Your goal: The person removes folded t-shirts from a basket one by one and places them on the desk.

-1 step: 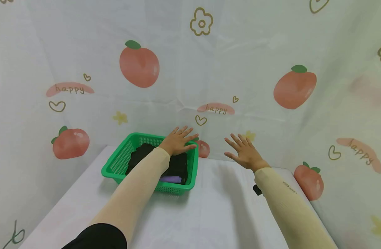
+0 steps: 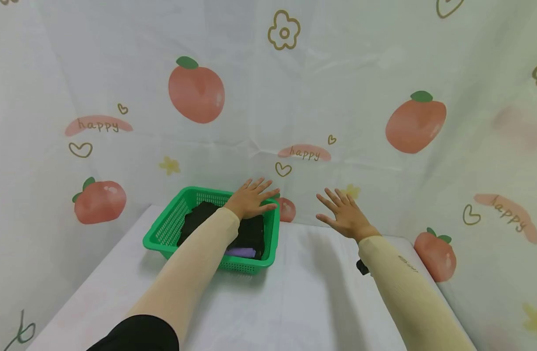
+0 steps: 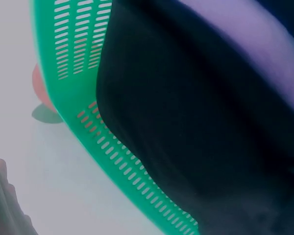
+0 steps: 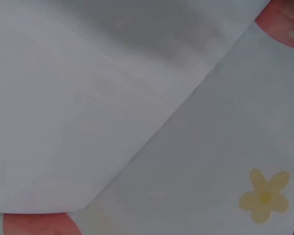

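A white backdrop (image 2: 259,97) printed with red fruit, hearts and "happy" is hanging behind the far edge of the white table (image 2: 290,302). A pale left sleeve (image 2: 193,263) is crossing the surface from its near edge, while a pale right sleeve (image 2: 404,282) is running alongside its right edge. Toward the surface's far left corner, a green basket (image 2: 275,236) is standing upright, holding dark folded cloth (image 2: 252,233). The left hand (image 2: 249,201) is hovering over the basket's far right corner, its fingers spreading wide and gripping nothing. The right hand (image 2: 348,218) is hanging over the surface near its far edge, well apart from the basket, its fingers likewise spreading and holding nothing. A purple cloth (image 2: 242,252) is lying inside the basket's near edge, beside the dark cloth. A small black object (image 2: 362,267) is showing under the right wrist.
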Demonstrator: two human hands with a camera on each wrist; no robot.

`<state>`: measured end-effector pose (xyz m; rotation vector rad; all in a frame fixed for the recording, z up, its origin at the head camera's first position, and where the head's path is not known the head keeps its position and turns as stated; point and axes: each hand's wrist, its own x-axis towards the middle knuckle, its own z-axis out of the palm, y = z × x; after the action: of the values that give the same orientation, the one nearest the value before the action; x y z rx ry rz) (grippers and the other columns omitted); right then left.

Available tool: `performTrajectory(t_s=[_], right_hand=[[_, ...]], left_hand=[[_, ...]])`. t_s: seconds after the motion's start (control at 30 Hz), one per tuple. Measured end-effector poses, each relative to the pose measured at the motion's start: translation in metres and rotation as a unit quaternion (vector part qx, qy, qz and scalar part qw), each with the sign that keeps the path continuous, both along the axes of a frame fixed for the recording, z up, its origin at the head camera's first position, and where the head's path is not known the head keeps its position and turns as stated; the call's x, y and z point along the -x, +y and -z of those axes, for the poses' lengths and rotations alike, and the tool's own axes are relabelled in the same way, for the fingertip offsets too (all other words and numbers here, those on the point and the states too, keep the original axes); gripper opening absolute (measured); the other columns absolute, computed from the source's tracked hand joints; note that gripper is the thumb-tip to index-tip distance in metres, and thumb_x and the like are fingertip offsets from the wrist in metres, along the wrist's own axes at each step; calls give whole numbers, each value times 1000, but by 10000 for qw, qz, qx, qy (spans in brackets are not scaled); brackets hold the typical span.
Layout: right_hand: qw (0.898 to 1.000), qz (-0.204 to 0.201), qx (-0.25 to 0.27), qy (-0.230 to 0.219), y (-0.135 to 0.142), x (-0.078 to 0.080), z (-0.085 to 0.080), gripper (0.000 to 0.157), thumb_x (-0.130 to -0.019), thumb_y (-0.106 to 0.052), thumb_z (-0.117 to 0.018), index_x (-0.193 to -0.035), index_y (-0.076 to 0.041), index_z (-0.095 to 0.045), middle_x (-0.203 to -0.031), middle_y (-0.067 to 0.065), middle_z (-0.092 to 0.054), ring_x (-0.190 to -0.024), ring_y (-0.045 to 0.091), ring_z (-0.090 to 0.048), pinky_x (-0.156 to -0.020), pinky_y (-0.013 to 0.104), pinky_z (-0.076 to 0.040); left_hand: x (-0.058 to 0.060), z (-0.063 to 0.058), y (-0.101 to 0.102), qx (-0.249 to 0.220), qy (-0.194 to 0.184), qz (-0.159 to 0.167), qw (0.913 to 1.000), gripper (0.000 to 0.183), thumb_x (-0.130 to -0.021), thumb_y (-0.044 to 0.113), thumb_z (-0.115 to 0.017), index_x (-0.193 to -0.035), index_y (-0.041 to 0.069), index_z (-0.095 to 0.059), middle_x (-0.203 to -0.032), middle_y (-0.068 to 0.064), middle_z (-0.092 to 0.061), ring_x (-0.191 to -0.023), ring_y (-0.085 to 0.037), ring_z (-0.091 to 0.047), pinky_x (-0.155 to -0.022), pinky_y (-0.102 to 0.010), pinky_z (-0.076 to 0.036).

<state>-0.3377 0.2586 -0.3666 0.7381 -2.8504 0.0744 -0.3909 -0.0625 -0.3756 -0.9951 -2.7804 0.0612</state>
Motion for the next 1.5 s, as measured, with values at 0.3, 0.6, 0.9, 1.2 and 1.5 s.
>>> performTrajectory(t_s=[0.3, 0.6, 0.9, 1.2, 1.5], right_hand=[[9953, -417, 839, -231, -41, 3, 14, 63, -92, -54, -34, -145, -23, -20, -148, 9, -15, -134, 33, -8, -105, 50, -8], [9351, -472, 3149, -1553, -120, -13, 31, 63, -92, -51, -37, -145, -27, -12, -147, -2, -19, -133, 22, -18, -104, 47, -18], [8288, 136, 4899, -2701, -168, -15, 34, 64, -94, -47, -35, -146, -17, -12, -144, 20, -19, -123, 38, -33, -94, 50, -34], [7611, 498, 5500, -3401, -190, -14, 40, 65, -94, -43, -42, -146, -18, -12, -147, 15, -12, -128, 39, -23, -95, 59, -27], [7397, 933, 5391, -3919, -210, -16, 52, 62, -94, -34, -46, -145, -17, -16, -145, 20, -13, -126, 45, -21, -83, 68, -30]], left_hand=[[-6, -8, -26, -240, -194, -246, 9992, 66, -88, 64, -21, -145, 31, -15, -149, -5, -12, -135, -27, -7, -106, -46, -6], [-18, 9, -80, -1416, -645, -1022, 9825, 58, -93, 54, -30, -145, 29, -19, -145, -12, -23, -132, -32, -17, -104, -51, -14], [-34, 30, -119, -2107, -1549, -2044, 9433, 67, -88, 66, -18, -145, 31, -11, -145, -16, -20, -125, -43, -26, -90, -64, -25], [-40, 32, -140, -2212, -2322, -2495, 9138, 78, -80, 75, -19, -145, 35, 0, -145, -26, -8, -127, -49, -13, -89, -70, -16], [-57, 41, -152, -2536, -2673, -2220, 9027, 77, -86, 64, -34, -146, 24, -8, -143, -25, -17, -125, -48, -20, -91, -66, -20]])
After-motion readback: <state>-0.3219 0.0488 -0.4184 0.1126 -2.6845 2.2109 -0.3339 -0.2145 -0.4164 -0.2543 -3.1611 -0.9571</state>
